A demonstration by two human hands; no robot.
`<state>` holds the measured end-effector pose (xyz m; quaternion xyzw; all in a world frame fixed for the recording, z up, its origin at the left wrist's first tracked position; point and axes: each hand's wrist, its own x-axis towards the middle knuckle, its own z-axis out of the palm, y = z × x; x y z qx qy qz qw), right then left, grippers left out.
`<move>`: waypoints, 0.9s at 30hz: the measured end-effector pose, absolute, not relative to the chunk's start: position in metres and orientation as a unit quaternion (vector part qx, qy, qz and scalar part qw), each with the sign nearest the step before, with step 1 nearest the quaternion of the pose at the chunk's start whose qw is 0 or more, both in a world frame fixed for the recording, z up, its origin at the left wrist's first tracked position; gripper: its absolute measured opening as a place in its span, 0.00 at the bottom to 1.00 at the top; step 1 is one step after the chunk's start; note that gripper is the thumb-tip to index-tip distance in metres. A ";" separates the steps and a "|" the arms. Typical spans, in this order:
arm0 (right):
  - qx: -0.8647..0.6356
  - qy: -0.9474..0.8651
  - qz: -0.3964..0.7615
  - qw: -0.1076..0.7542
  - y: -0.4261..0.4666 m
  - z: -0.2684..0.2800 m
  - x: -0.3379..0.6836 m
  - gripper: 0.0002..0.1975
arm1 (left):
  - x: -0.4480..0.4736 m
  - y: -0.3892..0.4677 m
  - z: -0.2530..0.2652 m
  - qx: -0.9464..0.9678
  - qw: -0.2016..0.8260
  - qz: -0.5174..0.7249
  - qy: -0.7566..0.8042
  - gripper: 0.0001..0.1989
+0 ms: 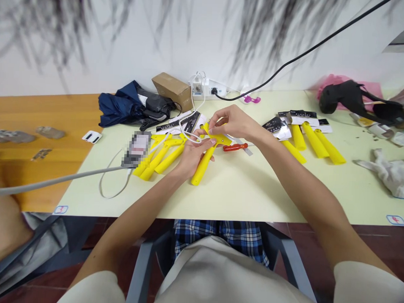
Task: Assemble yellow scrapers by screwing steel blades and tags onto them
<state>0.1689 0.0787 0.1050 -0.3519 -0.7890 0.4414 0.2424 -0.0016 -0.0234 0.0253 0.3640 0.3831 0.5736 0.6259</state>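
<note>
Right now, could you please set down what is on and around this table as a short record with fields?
Left hand: holds a yellow, long-handled plastic tool
Right hand: fingertips at the tool's upper part; how firmly they grip is unclear
Near the hands: a slim red-handled implement on the pale green tabletop
Left side: several similar yellow pieces, lying close together
Right side: more yellow handles, beside black-and-white printed cards
Back edge: a brown cardboard box and a white power strip
</note>
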 end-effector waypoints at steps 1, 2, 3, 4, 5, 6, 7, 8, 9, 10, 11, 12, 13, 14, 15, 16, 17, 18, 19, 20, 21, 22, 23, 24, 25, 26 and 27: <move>-0.361 -0.780 0.447 0.247 0.080 0.103 0.167 0.05 | -0.002 -0.023 0.025 0.365 0.625 0.574 0.383 0.30; -0.364 -0.773 0.452 0.255 0.081 0.100 0.165 0.06 | -0.002 -0.023 0.025 0.365 0.625 0.574 0.384 0.30; -0.364 -0.768 0.456 0.265 0.082 0.097 0.164 0.07 | -0.002 -0.023 0.025 0.365 0.624 0.574 0.385 0.30; -0.362 -0.763 0.460 0.275 0.083 0.095 0.162 0.08 | -0.002 -0.023 0.024 0.364 0.624 0.573 0.386 0.30; -0.360 -0.760 0.461 0.282 0.084 0.093 0.161 0.09 | -0.002 -0.023 0.024 0.364 0.623 0.573 0.388 0.31; -0.358 -0.760 0.460 0.287 0.084 0.091 0.160 0.10 | -0.002 -0.023 0.024 0.364 0.622 0.574 0.390 0.31; -0.357 -0.762 0.457 0.288 0.084 0.091 0.160 0.11 | -0.002 -0.023 0.024 0.364 0.620 0.574 0.392 0.31; -0.356 -0.766 0.453 0.286 0.084 0.091 0.161 0.11 | -0.002 -0.023 0.023 0.364 0.619 0.574 0.393 0.31; -0.355 -0.771 0.447 0.282 0.083 0.092 0.161 0.12 | -0.002 -0.024 0.023 0.364 0.619 0.574 0.394 0.32; -0.354 -0.777 0.441 0.278 0.082 0.093 0.162 0.12 | -0.001 -0.024 0.023 0.365 0.619 0.573 0.394 0.32; -0.353 -0.782 0.433 0.275 0.081 0.095 0.163 0.13 | -0.001 -0.024 0.023 0.366 0.620 0.572 0.393 0.32; -0.354 -0.787 0.426 0.272 0.080 0.096 0.164 0.14 | -0.001 -0.024 0.023 0.368 0.621 0.570 0.392 0.32; -0.355 -0.789 0.422 0.269 0.080 0.097 0.164 0.15 | -0.001 -0.025 0.023 0.371 0.622 0.568 0.391 0.32; -0.359 -0.788 0.423 0.266 0.080 0.098 0.164 0.16 | -0.001 -0.025 0.023 0.374 0.622 0.566 0.390 0.31; -0.364 -0.785 0.429 0.261 0.080 0.098 0.165 0.16 | -0.001 -0.025 0.023 0.377 0.622 0.564 0.390 0.31; -0.369 -0.779 0.438 0.253 0.080 0.098 0.164 0.14 | -0.001 -0.025 0.023 0.378 0.622 0.562 0.392 0.31; -0.373 -0.773 0.450 0.246 0.081 0.098 0.164 0.12 | -0.001 -0.025 0.023 0.378 0.623 0.560 0.395 0.31; -0.374 -0.768 0.461 0.241 0.081 0.098 0.164 0.10 | -0.001 -0.026 0.024 0.376 0.623 0.559 0.397 0.31; -0.373 -0.764 0.469 0.238 0.081 0.099 0.163 0.07 | -0.001 -0.026 0.024 0.375 0.624 0.558 0.398 0.31; -0.372 -0.764 0.472 0.236 0.080 0.099 0.163 0.05 | -0.001 -0.026 0.025 0.375 0.626 0.556 0.398 0.31; -0.370 -0.766 0.470 0.237 0.080 0.099 0.163 0.04 | -0.001 -0.026 0.025 0.374 0.628 0.556 0.396 0.31; -0.368 -0.771 0.463 0.237 0.079 0.100 0.164 0.05 | -0.001 -0.026 0.026 0.373 0.631 0.554 0.394 0.31; -0.366 -0.778 0.451 0.237 0.077 0.101 0.164 0.05 | -0.001 -0.027 0.026 0.370 0.635 0.553 0.392 0.31; -0.364 -0.787 0.437 0.238 0.076 0.102 0.164 0.06 | -0.001 -0.027 0.027 0.367 0.638 0.552 0.392 0.32; -0.360 -0.797 0.423 0.238 0.076 0.103 0.165 0.06 | -0.001 -0.027 0.027 0.364 0.641 0.551 0.392 0.32; -0.355 -0.805 0.412 0.239 0.075 0.103 0.166 0.07 | 0.000 -0.027 0.028 0.364 0.642 0.549 0.392 0.33; -0.350 -0.810 0.405 0.239 0.076 0.103 0.167 0.07 | 0.000 -0.027 0.028 0.366 0.643 0.547 0.392 0.33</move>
